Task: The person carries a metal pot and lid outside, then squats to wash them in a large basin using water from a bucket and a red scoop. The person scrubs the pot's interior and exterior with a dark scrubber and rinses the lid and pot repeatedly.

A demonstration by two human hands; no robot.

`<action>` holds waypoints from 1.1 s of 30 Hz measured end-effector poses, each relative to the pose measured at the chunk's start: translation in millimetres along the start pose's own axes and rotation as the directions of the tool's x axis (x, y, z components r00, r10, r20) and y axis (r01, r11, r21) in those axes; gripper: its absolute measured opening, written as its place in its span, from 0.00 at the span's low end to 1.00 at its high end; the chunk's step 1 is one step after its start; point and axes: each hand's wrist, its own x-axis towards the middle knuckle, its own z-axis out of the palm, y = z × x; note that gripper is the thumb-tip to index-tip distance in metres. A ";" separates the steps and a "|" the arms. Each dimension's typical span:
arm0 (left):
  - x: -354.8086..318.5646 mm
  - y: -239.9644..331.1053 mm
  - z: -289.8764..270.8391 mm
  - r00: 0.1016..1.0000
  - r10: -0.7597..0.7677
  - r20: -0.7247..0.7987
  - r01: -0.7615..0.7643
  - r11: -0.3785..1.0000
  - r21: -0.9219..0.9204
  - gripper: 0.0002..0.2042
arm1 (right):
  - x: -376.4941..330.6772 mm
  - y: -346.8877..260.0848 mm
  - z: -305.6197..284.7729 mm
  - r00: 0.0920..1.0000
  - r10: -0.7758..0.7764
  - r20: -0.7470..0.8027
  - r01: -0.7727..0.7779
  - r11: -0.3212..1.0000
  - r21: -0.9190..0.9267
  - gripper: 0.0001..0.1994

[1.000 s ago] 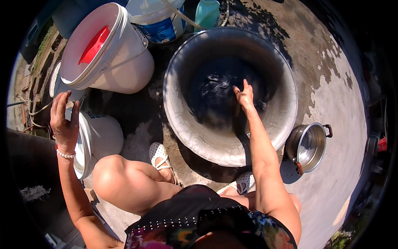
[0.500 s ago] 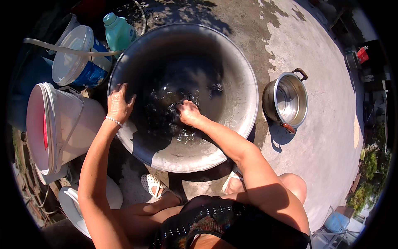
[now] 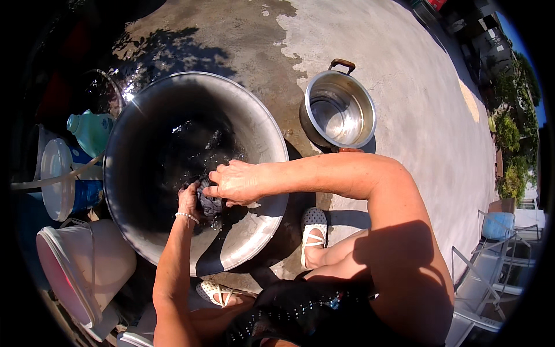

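Observation:
A large round metal basin (image 3: 263, 136) holds dark water that glints in the sun. Low in it, a bunched dark wet cloth (image 3: 210, 205) is lifted to the water's surface. My left hand (image 3: 188, 198), a pearl bracelet at its wrist, is closed around the cloth's left side. From the right, my right hand (image 3: 237, 182) reaches over with bent fingers gripping the cloth's upper edge. Part of the cloth is hidden behind my fingers, and its shape cannot be made out.
Right of the basin stands a metal pot (image 3: 352, 113) with brown handles. On the left are a white bucket (image 3: 107, 263), a white-and-blue tub (image 3: 85, 185), a teal bottle (image 3: 92, 132) and a pale hose (image 3: 43, 181). My feet in white shoes (image 3: 314, 228) are close to the basin.
My left hand has moved from the basin's rim onto the cloth. The right hand, earlier down in the water, now grips the raised cloth from above. The view has shifted to the right.

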 end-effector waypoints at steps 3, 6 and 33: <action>5.8 -3.8 -22.9 0.952 0.209 -0.224 -0.171 0.969 0.176 0.13 | -74.2 49.4 3.0 0.912 0.042 -0.407 -0.236 0.867 -0.439 0.19; 26.9 -17.1 -74.1 0.887 0.420 -0.191 -0.059 0.514 0.856 0.19 | -153.6 74.6 15.4 0.654 0.727 -0.209 -0.756 0.619 -0.214 0.33; -163.6 200.6 57.3 0.082 0.967 0.240 -0.937 -0.007 0.350 0.23 | -164.0 -64.3 -146.8 0.719 0.263 -0.644 -0.062 0.946 0.317 0.13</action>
